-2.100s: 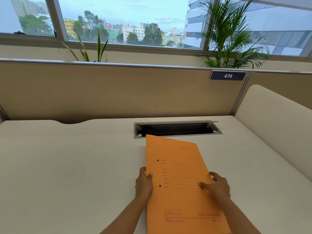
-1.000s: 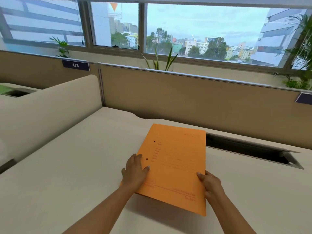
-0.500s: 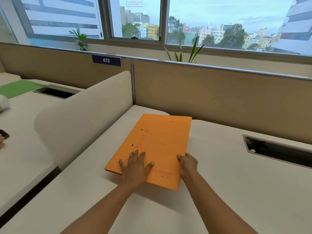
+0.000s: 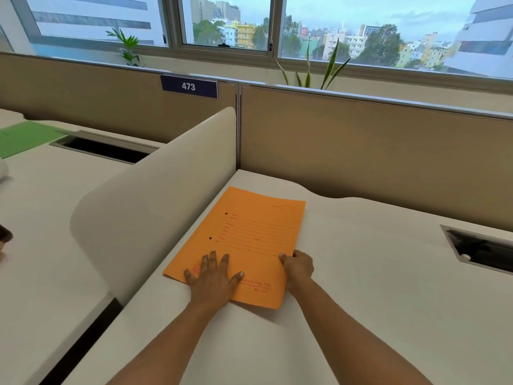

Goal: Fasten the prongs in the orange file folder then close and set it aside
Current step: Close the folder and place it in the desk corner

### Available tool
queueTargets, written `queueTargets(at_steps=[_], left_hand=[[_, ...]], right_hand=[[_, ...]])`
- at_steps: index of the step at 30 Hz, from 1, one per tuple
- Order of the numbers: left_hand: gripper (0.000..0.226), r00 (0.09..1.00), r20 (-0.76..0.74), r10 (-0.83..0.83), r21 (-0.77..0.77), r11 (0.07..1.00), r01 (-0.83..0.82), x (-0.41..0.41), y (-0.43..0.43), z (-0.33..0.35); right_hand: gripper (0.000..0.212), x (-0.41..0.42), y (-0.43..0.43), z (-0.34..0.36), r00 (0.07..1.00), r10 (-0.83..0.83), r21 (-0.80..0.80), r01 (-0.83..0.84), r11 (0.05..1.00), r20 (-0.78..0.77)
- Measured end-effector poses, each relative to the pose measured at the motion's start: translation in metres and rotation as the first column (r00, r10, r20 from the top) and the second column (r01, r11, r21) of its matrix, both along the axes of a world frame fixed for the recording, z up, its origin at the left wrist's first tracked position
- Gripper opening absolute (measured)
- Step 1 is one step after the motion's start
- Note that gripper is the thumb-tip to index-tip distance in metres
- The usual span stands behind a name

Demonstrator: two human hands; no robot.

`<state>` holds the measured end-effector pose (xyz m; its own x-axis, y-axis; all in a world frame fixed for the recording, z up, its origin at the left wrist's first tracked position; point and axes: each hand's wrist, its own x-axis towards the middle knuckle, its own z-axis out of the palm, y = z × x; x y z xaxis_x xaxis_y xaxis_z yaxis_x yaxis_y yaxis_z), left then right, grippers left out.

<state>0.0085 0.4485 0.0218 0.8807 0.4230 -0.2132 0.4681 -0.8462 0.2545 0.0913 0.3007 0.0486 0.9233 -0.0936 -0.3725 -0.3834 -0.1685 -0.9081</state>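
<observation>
Under both hands: closed orange folder (image 4: 249, 240) flat on bench (image 4: 361, 273).
Left hand (image 4: 215, 276) spread flat on it; right hand (image 4: 298, 266) grips its near-right edge; long axis runs away from the hands.

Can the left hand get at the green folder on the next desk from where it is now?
Probably not: the left hand lies flat on the orange folder, and the rounded divider stands between it and the green folder.

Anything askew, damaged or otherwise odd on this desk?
Nothing damaged. The closed orange folder lies flat but skewed to the desk edges, near the curved divider. The left hand presses it flat; the right hand grips its right edge.
</observation>
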Motion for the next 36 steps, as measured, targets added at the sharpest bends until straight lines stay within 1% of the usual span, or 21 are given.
queueTargets(at_steps=[2, 3, 5, 7, 8, 10, 12, 13, 14, 17, 19, 27, 29, 31, 36], left_hand=[[0.071, 1.0, 0.004, 0.007, 0.029, 1.0, -0.007, 0.003, 0.007, -0.005], [0.071, 1.0, 0.01, 0.012, 0.043, 0.999, -0.012, 0.004, 0.01, -0.007], [0.071, 0.999, 0.031, 0.025, 0.059, 0.998, -0.027, 0.009, 0.019, -0.012], [0.07, 0.998, 0.054, 0.024, 0.075, 0.997, -0.028, 0.012, 0.024, -0.014], [0.07, 0.998, 0.063, 0.022, 0.077, 0.997, -0.027, 0.013, 0.027, -0.016], [0.069, 0.997, 0.079, 0.02, 0.086, 0.996, -0.027, 0.015, 0.03, -0.018], [0.069, 0.996, 0.092, 0.022, 0.089, 0.996, -0.03, 0.017, 0.031, -0.021], [0.069, 0.995, 0.102, 0.024, 0.092, 0.995, -0.034, 0.017, 0.031, -0.022], [0.069, 0.993, 0.112, 0.027, 0.097, 0.995, -0.038, 0.017, 0.031, -0.023], [0.068, 0.99, 0.14, 0.031, 0.102, 0.994, -0.045, 0.019, 0.03, -0.026], [0.069, 0.988, 0.154, 0.026, 0.106, 0.993, -0.043, 0.02, 0.031, -0.027], [0.068, 0.98, 0.197, -0.01, 0.104, 0.994, -0.011, 0.034, 0.032, -0.03], [0.068, 0.979, 0.204, -0.018, 0.082, 0.997, 0.001, 0.042, 0.034, -0.029], [0.069, 0.981, 0.193, -0.026, 0.06, 0.998, 0.014, 0.049, 0.034, -0.028], [0.069, 0.984, 0.172, -0.041, 0.076, 0.997, 0.029, 0.064, 0.036, -0.027]], right_hand=[[0.02, -0.001, 0.006, 0.0, 0.992, 0.105, -0.137, -0.095, 0.986, 0.066], [0.026, -0.003, 0.009, -0.002, 0.98, 0.177, -0.236, -0.15, 0.96, 0.096], [0.046, -0.008, 0.016, -0.006, 0.932, 0.339, -0.445, -0.25, 0.86, 0.132], [0.063, -0.019, 0.019, -0.01, 0.848, 0.508, -0.594, -0.331, 0.733, 0.154], [0.066, -0.025, 0.021, -0.014, 0.784, 0.604, -0.66, -0.378, 0.649, 0.146], [0.07, -0.038, 0.023, -0.024, 0.633, 0.771, -0.762, -0.462, 0.455, 0.076], [0.07, -0.047, 0.024, -0.033, 0.524, 0.852, -0.813, -0.505, 0.29, -0.022], [0.068, -0.049, 0.024, -0.036, 0.497, 0.866, -0.826, -0.509, 0.243, -0.052], [0.066, -0.048, 0.024, -0.037, 0.486, 0.871, -0.833, -0.508, 0.218, -0.068], [0.062, -0.042, 0.025, -0.036, 0.462, 0.88, -0.839, -0.517, 0.168, -0.109], [0.061, -0.037, 0.027, -0.037, 0.457, 0.881, -0.84, -0.519, 0.156, -0.119], [0.053, 0.001, 0.037, -0.037, 0.488, 0.865, -0.858, -0.488, 0.161, -0.116], [0.051, 0.015, 0.041, -0.035, 0.502, 0.857, -0.858, -0.485, 0.167, -0.117], [0.05, 0.028, 0.045, -0.034, 0.515, 0.849, -0.854, -0.49, 0.174, -0.122], [0.049, 0.057, 0.051, -0.03, 0.536, 0.833, -0.845, -0.503, 0.18, -0.142]])
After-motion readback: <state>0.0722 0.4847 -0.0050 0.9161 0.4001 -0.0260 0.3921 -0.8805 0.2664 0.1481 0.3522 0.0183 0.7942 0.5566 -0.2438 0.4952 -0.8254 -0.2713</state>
